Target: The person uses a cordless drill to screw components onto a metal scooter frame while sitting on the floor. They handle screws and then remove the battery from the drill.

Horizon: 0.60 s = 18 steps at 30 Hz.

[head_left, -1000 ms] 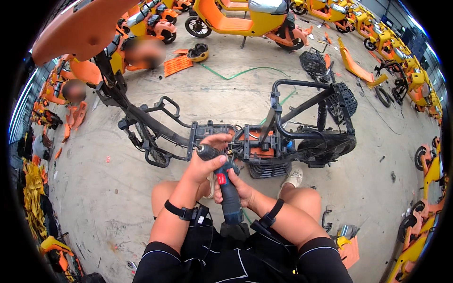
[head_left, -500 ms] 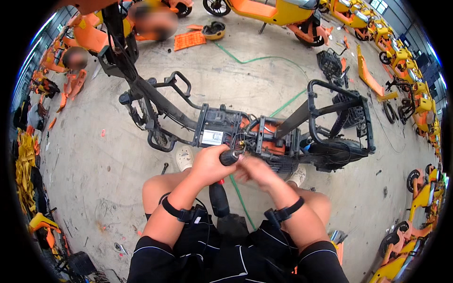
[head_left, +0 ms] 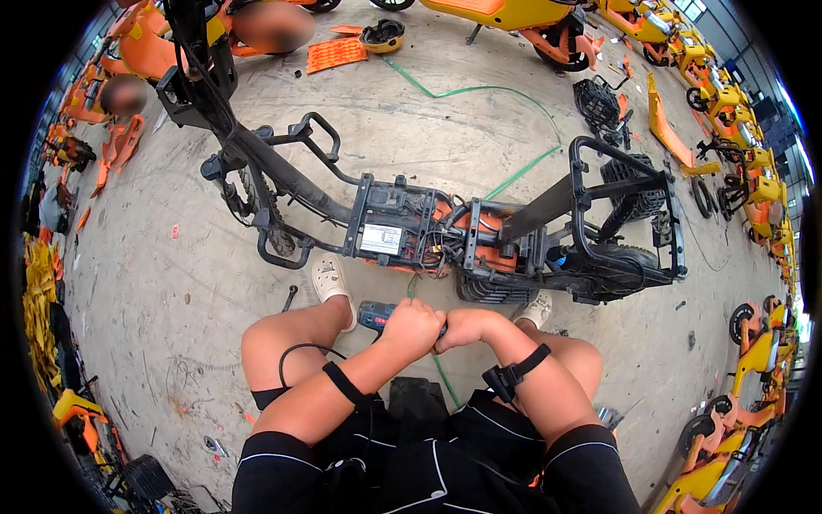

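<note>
A cordless drill [head_left: 375, 316], dark blue and black with a bit of red, lies sideways in front of my lap. My left hand [head_left: 413, 331] is closed around it, leaving one end sticking out to the left. Against the left hand, my right hand [head_left: 470, 329] is closed at the drill's other end, where a dark part shows between the two fists. Whether a bit sits there is hidden. Just beyond my hands stands a stripped scooter frame [head_left: 295, 184], black, its floor section open over wiring [head_left: 437, 244] and orange parts.
My shoes [head_left: 330, 281] stand close to the frame, with a bolt-like piece [head_left: 290, 297] beside the left one. A green strap or hose [head_left: 522, 176] runs over the floor under the frame. Yellow and orange scooters [head_left: 505, 17] line the surroundings; a helmet [head_left: 382, 36] lies far off.
The drill has swung from hanging down below my left hand to lying sideways, pointing left. Both hands have come down and nearer to me, and my right hand has closed against the left.
</note>
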Motion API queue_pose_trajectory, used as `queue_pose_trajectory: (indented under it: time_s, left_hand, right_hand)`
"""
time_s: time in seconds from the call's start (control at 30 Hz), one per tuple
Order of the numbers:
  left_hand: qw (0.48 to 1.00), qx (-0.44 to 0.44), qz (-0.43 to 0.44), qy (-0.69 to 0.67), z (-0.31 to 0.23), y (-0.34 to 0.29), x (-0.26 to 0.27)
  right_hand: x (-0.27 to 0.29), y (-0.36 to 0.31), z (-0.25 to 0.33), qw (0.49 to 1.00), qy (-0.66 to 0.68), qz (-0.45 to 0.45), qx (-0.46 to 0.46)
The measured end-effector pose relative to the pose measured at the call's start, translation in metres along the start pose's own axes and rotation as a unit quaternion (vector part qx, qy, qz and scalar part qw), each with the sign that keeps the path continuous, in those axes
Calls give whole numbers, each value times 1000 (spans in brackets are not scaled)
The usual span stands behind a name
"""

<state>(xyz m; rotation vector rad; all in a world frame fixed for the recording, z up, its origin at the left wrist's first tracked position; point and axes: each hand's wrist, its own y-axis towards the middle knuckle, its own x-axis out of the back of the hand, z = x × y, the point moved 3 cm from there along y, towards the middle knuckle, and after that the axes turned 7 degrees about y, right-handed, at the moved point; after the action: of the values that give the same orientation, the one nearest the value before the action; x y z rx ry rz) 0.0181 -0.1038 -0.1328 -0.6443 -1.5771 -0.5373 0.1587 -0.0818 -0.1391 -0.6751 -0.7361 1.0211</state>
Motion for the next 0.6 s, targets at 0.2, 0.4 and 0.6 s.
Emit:
queue_pose_trajectory:
  time_s: [0.2, 0.4, 0.6]
  left_hand:
    - [1000, 31, 0, -4, 13, 9, -5]
    - [996, 69, 18, -57, 21, 18, -10]
    - [994, 72, 11, -85, 18, 27, -13]
  right_hand:
    - [3, -5, 20, 980, -128, -146, -35]
    - [2, -4, 16, 931, -230, -284, 5]
    - [0, -5, 1, 860, -293, -409, 84]
